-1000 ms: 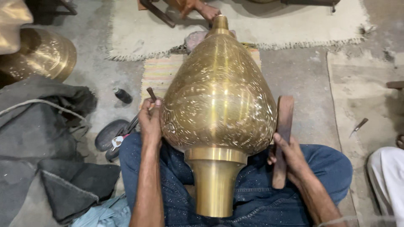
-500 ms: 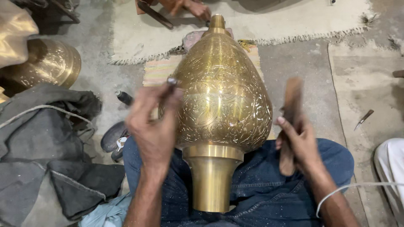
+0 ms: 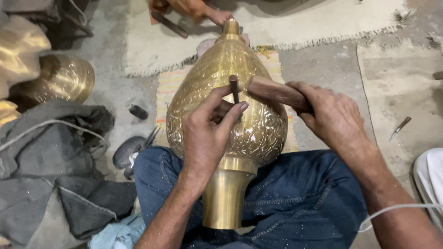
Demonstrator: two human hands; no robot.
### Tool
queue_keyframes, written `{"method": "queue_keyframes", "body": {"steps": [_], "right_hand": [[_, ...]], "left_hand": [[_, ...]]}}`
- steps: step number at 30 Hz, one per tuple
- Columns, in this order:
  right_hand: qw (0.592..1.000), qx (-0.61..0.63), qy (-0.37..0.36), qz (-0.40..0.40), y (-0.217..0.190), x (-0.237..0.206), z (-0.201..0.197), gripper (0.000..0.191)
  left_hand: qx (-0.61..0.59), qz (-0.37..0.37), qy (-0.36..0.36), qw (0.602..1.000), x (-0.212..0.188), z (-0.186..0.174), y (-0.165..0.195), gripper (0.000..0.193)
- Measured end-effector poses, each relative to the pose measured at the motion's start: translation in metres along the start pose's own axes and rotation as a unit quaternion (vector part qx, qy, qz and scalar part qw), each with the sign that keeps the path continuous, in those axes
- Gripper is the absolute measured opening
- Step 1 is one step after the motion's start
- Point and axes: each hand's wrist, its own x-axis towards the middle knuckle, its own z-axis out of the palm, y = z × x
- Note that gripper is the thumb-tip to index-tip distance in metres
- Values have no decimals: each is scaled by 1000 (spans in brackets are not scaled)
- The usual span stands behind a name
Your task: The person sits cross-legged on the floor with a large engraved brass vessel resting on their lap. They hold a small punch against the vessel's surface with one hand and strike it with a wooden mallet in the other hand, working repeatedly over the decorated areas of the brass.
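Note:
A large engraved brass vessel (image 3: 258, 124) lies across my lap, its plain neck (image 3: 224, 196) pointing toward me and its tip away. My left hand (image 3: 207, 133) pinches a thin dark metal chisel (image 3: 234, 87) upright, its lower end on the vessel's upper surface. My right hand (image 3: 334, 117) grips a brown wooden mallet (image 3: 272, 92) whose end sits right beside the chisel's top. My legs in blue jeans (image 3: 300, 203) support the vessel.
Another person's hand (image 3: 194, 7) holds a tool at the top edge. Brass pieces (image 3: 60, 78) stand at the left above a grey cloth heap (image 3: 55, 152). A small tool (image 3: 399, 128) lies on the floor at right. A striped mat (image 3: 168, 87) lies under the vessel.
Both hands have come up from the vessel's sides to its top. The chisel now stands on the brass and the mallet has swung in against the chisel's head.

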Motion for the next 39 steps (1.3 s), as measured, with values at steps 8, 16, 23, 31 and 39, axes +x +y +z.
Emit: {"method": "queue_keyframes", "body": {"steps": [8,16,23,31,39], "right_hand": [[991,-77,57,-98,-4,39,-41,32],[960,-153,129,-197,-34,49,-89,35],[972,-121,107,-171,-43,49,-89,31],[975,-133,90,-153,-27,39,-76,32],[981,-174,-23,-80,-13,48,-32,25]], "left_hand": [[26,14,38,999,-8,2,9,29],[18,44,45,998,-8,7,3,24],[-242,-40,102,964,-4,-11,-6,23],[-270,-74,202,938,-7,-60,-25,25],[-125,-48,104,985,-17,-8,-3,33]]}}
